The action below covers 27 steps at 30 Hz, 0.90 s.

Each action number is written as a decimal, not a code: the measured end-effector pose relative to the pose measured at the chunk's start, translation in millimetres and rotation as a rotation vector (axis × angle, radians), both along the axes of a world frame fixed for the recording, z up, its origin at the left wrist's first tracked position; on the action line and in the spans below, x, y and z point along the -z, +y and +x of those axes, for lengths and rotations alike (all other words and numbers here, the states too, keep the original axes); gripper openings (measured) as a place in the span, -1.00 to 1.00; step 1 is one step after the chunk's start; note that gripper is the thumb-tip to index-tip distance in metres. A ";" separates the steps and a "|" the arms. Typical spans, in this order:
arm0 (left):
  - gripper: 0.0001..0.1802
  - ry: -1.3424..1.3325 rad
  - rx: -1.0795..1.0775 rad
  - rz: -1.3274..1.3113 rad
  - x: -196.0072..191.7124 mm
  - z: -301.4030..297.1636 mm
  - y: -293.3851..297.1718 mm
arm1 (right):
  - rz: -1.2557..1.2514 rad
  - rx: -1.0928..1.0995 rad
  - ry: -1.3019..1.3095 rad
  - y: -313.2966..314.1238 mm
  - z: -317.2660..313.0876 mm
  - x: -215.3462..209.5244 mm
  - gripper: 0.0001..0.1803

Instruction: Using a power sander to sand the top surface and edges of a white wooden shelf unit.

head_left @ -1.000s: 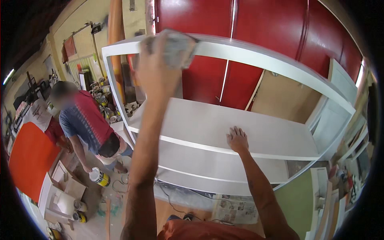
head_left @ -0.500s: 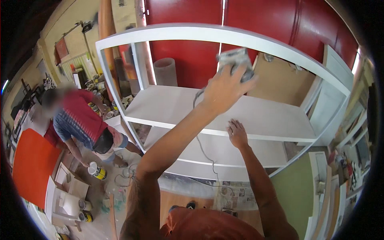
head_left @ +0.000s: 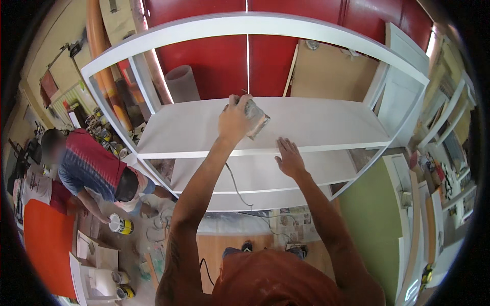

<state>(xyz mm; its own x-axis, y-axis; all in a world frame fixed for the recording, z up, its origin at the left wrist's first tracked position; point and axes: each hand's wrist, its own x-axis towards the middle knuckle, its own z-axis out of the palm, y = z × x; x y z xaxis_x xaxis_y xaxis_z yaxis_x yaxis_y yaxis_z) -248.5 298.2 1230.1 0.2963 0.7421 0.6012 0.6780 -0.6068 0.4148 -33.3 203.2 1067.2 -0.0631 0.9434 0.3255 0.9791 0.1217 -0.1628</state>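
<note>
The left hand [head_left: 234,118] now sits at the centre of the frame, low on the upper shelf [head_left: 316,125] of the white shelving unit [head_left: 153,38], clenched around a folded piece of sandpaper [head_left: 255,118]. A second ago that hand was raised to the top rail at the upper left of the picture; half a second ago it was crossing toward the upper right, still in the air. It has come down since, and the sandpaper appears to press against the shelf's flat white face, just left of the middle. That reads as the rubbing having shifted from the top rail to the shelf board, so the work looks to be going on surface by surface.

The right hand [head_left: 290,158] has hardly moved across the three moments: it lies flat, fingers spread and holding nothing, on the front edge of the same shelf, slightly below and right of the left hand, seemingly bracing the body.

At the left of the frame another person [head_left: 94,171] in a red and blue shirt bends over the floor, near a small paint can [head_left: 121,224] with a yellow band. A thin cable [head_left: 236,183] hangs down in front of the lower shelves, below the hands.
</note>
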 end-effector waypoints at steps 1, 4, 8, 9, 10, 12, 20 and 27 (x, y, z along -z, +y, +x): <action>-0.28 -0.035 0.005 -0.083 -1.5 -1.4 4.3 | -0.054 0.026 0.025 -5.8 -9.4 -6.3 -0.30; -0.22 -0.046 -0.006 -0.236 -7.6 0.7 16.4 | -0.136 0.015 0.153 -23.1 -22.7 -44.4 -0.36; -0.20 -0.084 0.095 -0.263 -16.5 17.0 21.8 | -0.333 -0.359 1.678 -41.4 -64.4 -95.4 -0.32; -0.20 -0.095 0.124 -0.280 -18.4 23.5 19.6 | -0.317 -0.299 1.690 -37.6 -78.9 -105.2 -0.32; -0.20 -0.101 0.148 -0.315 -19.8 31.3 17.6 | -0.242 -0.267 1.835 -32.3 -90.2 -112.2 -0.31; -0.23 -0.038 0.166 -0.305 -21.1 55.5 10.3 | -0.144 -0.224 1.980 -19.7 -100.3 -120.5 -0.29; -0.57 0.159 0.223 -0.245 3.9 120.2 21.2 | 0.068 -0.124 2.015 79.7 -10.7 -82.5 -0.39; -0.45 0.119 0.611 -0.288 67.0 75.6 90.8 | -0.125 0.347 1.058 98.1 92.0 -93.3 -0.27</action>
<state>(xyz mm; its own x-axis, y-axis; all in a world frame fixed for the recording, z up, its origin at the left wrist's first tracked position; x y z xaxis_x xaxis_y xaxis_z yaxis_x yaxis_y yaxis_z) -172.9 389.0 1163.1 0.7644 0.5465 0.3421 0.3005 -0.7714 0.5609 58.7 301.3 1160.5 0.4622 0.8859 -0.0395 0.3178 -0.2071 -0.9253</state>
